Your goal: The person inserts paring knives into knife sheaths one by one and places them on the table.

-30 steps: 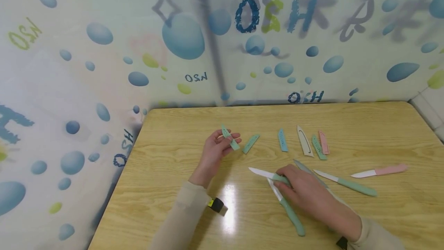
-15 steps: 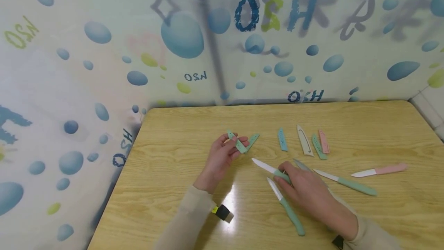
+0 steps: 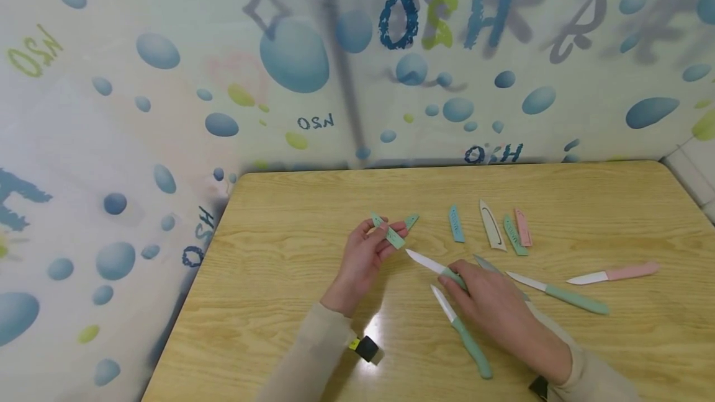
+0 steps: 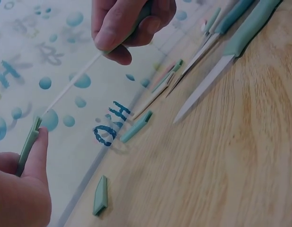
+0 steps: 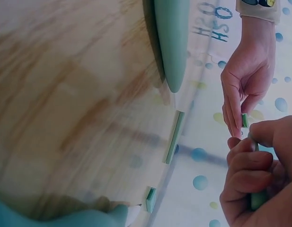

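Note:
My left hand (image 3: 360,265) pinches a pale green knife sheath (image 3: 394,239) between thumb and fingers above the table. The right hand (image 3: 499,309) grips a green-handled paring knife (image 3: 427,262), its white blade pointing left. In the left wrist view the blade tip is right at the open end of the sheath (image 4: 28,147), roughly in line with it. Another green sheath (image 3: 413,222) lies partly hidden behind the left fingers. Just below the right hand lies a second green-handled knife (image 3: 470,348).
Farther right on the wooden table (image 3: 268,241) lie a blue sheath (image 3: 456,224), a cream sheath (image 3: 491,226), a green sheath (image 3: 514,236) and a pink sheath (image 3: 522,227). Nearer are a green-handled knife (image 3: 575,299), a pink-handled knife (image 3: 631,272) and a grey blade (image 3: 485,262) partly under the right arm.
The left hand has moved right with its sheath, now overlapping the sheath on the table. The right hand's knife has risen slightly in view, and its tip and the held sheath are much closer together.

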Action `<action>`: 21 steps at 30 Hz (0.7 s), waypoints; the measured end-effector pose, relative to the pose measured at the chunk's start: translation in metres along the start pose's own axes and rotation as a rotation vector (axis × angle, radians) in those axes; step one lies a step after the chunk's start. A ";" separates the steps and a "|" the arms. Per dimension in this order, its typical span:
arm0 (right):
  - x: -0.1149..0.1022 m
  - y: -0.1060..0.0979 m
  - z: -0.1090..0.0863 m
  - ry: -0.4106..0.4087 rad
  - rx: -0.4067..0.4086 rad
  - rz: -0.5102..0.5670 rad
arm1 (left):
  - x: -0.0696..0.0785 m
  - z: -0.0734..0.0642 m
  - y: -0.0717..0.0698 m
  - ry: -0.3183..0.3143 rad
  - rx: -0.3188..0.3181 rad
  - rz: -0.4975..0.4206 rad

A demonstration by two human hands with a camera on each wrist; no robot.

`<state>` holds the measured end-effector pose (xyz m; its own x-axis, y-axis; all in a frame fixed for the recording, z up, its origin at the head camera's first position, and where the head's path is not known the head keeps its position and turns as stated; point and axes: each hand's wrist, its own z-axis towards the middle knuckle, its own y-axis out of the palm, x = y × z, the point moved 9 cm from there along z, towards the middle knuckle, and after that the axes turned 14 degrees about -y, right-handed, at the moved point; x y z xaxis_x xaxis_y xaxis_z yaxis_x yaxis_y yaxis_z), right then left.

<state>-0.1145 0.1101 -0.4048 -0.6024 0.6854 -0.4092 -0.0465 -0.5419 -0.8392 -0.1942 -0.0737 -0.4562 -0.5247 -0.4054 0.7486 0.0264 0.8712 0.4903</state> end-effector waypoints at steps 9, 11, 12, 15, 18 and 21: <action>0.001 0.001 0.002 -0.009 0.012 0.008 | -0.002 -0.001 0.006 -0.005 -0.030 -0.012; 0.001 0.001 0.002 -0.005 0.010 0.011 | -0.002 -0.002 0.006 -0.005 -0.031 -0.010; 0.002 0.001 0.002 -0.003 0.010 0.014 | -0.002 -0.002 0.006 -0.004 -0.031 -0.008; 0.002 0.002 0.003 0.000 0.011 0.026 | -0.002 -0.002 0.007 0.003 -0.029 -0.004; 0.001 0.002 0.003 0.008 0.006 0.042 | -0.003 -0.001 0.007 0.014 -0.028 0.002; 0.000 0.004 0.003 0.025 -0.018 0.071 | -0.003 -0.001 0.008 0.029 -0.023 0.007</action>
<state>-0.1172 0.1059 -0.4069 -0.5833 0.6578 -0.4766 0.0101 -0.5808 -0.8140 -0.1913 -0.0658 -0.4541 -0.4999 -0.4070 0.7645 0.0501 0.8677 0.4946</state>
